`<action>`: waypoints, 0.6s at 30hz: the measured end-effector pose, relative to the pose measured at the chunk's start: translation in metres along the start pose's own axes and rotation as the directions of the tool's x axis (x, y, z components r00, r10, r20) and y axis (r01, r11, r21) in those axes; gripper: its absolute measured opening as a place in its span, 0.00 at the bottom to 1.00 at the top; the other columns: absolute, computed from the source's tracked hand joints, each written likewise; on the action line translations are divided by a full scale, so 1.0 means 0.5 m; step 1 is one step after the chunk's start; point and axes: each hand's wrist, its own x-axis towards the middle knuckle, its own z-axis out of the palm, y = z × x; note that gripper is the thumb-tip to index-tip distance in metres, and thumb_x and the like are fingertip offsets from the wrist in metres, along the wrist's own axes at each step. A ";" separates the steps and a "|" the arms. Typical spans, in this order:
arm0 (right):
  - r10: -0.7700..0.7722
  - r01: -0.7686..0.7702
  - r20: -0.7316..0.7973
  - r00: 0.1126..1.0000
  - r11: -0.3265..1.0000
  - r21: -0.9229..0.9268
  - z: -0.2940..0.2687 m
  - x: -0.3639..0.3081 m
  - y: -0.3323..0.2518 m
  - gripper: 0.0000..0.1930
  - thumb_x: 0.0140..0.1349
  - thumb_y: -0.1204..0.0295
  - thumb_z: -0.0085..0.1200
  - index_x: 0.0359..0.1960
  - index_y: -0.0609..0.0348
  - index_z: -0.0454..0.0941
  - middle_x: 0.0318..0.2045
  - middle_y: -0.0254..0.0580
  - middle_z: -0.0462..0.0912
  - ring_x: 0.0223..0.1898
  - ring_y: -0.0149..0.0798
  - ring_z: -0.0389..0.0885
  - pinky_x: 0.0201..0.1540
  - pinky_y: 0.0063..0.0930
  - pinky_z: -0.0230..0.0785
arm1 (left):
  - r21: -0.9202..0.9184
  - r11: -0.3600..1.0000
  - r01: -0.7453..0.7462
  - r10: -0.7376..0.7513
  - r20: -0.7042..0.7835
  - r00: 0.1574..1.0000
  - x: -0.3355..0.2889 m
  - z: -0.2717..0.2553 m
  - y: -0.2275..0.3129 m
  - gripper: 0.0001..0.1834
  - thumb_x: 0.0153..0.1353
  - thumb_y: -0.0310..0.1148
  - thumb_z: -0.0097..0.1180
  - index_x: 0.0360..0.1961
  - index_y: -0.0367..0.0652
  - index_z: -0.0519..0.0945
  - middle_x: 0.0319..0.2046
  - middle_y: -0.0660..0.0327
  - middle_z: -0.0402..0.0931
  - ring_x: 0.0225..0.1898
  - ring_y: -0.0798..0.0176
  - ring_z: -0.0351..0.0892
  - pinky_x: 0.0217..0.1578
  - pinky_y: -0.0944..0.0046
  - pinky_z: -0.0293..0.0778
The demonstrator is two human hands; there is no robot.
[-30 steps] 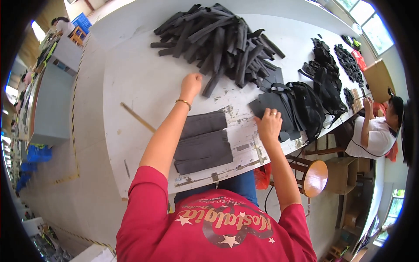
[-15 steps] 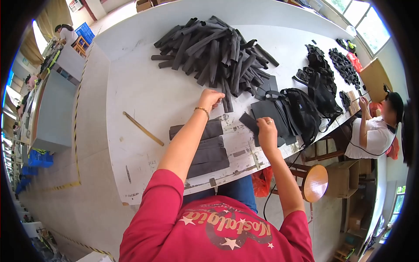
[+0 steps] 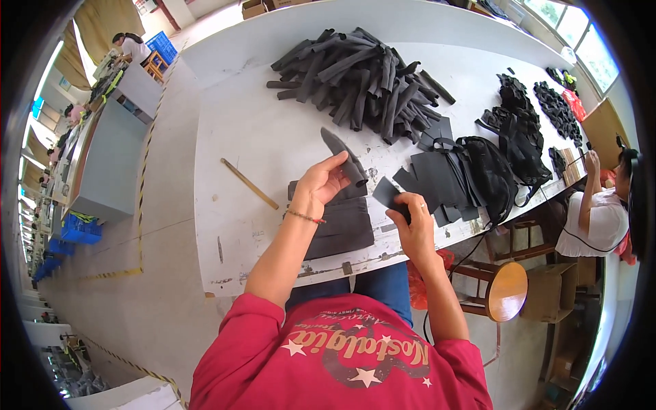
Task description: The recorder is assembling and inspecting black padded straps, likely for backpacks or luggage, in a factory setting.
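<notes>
My left hand (image 3: 324, 180) is closed on a rolled dark grey fabric piece (image 3: 347, 158), its hollow lower end facing the right hand. In my right hand (image 3: 414, 217) a small flat black panel (image 3: 387, 192) is gripped between thumb and fingers. The two pieces are apart, both held over the near side of the white table (image 3: 239, 147). Beneath my left forearm lie flat stacks of dark fabric pieces (image 3: 342, 229), partly hidden by the arm. A large heap of rolled dark grey pieces (image 3: 362, 78) rests farther back.
Larger black panels (image 3: 437, 179) lie right of my right hand, beside a black backpack (image 3: 488, 174). A wooden stick (image 3: 249, 183) lies at the left. A co-worker (image 3: 591, 205) sits at the right, near a round wooden stool (image 3: 506, 292) and a cardboard box (image 3: 549, 290).
My left hand has drawn a rolled piece off the heap's near edge, toward me. My right hand has lifted the small black panel away from the larger panels.
</notes>
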 end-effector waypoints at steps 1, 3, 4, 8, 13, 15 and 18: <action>0.067 -0.064 -0.032 0.997 0.996 0.064 -0.002 0.000 -0.023 0.21 0.53 0.76 0.65 0.49 0.62 0.74 0.41 0.46 0.79 0.40 0.49 0.74 0.46 0.39 0.66 | -0.044 0.999 -0.003 0.004 0.010 1.000 -0.013 -0.003 -0.001 0.09 0.61 0.30 0.62 0.37 0.37 0.78 0.36 0.53 0.82 0.42 0.52 0.83 0.45 0.54 0.82; 0.057 -0.058 0.012 0.998 0.995 0.086 -0.010 -0.002 -0.025 0.21 0.53 0.76 0.65 0.51 0.60 0.76 0.42 0.45 0.79 0.40 0.48 0.74 0.46 0.38 0.66 | -0.085 0.996 -0.003 0.005 0.027 1.000 -0.037 0.008 -0.004 0.10 0.62 0.32 0.62 0.38 0.37 0.77 0.37 0.52 0.81 0.43 0.50 0.83 0.46 0.53 0.82; 0.053 -0.059 0.058 0.997 0.993 0.107 -0.014 -0.004 -0.023 0.22 0.53 0.76 0.65 0.52 0.58 0.77 0.42 0.44 0.79 0.41 0.47 0.74 0.47 0.37 0.65 | -0.047 0.998 -0.052 0.055 0.060 0.997 -0.053 0.024 -0.004 0.11 0.63 0.32 0.61 0.41 0.37 0.75 0.40 0.51 0.80 0.43 0.50 0.83 0.45 0.52 0.82; 0.003 -0.003 -0.005 1.000 0.999 0.049 -0.016 0.006 -0.043 0.19 0.53 0.76 0.64 0.49 0.57 0.81 0.41 0.42 0.79 0.40 0.44 0.74 0.47 0.36 0.64 | 0.112 0.978 -0.175 0.169 0.066 0.983 -0.078 0.043 0.002 0.15 0.65 0.34 0.58 0.45 0.36 0.70 0.43 0.46 0.79 0.43 0.46 0.83 0.43 0.50 0.83; -0.097 0.094 -0.037 0.995 0.993 -0.076 -0.018 0.026 -0.064 0.16 0.53 0.79 0.63 0.46 0.55 0.83 0.37 0.37 0.77 0.39 0.40 0.74 0.45 0.31 0.64 | 0.150 0.965 -0.215 0.206 0.072 0.976 -0.081 0.056 -0.004 0.13 0.67 0.34 0.56 0.45 0.37 0.69 0.44 0.45 0.79 0.41 0.47 0.84 0.42 0.51 0.83; -0.126 0.119 -0.048 0.991 0.985 -0.127 -0.016 0.034 -0.060 0.16 0.52 0.79 0.63 0.45 0.54 0.83 0.37 0.36 0.77 0.39 0.40 0.74 0.44 0.32 0.63 | 0.170 0.961 -0.218 0.207 0.082 0.975 -0.083 0.063 -0.009 0.13 0.67 0.33 0.56 0.45 0.37 0.69 0.43 0.44 0.79 0.41 0.46 0.84 0.43 0.51 0.83; -0.201 0.175 -0.079 0.976 0.951 -0.254 -0.018 0.040 -0.060 0.15 0.51 0.78 0.64 0.43 0.53 0.84 0.36 0.33 0.77 0.38 0.40 0.75 0.43 0.34 0.63 | 0.189 0.965 -0.182 0.163 0.112 0.980 -0.088 0.067 -0.014 0.11 0.68 0.34 0.54 0.43 0.37 0.71 0.46 0.45 0.79 0.44 0.48 0.83 0.44 0.52 0.83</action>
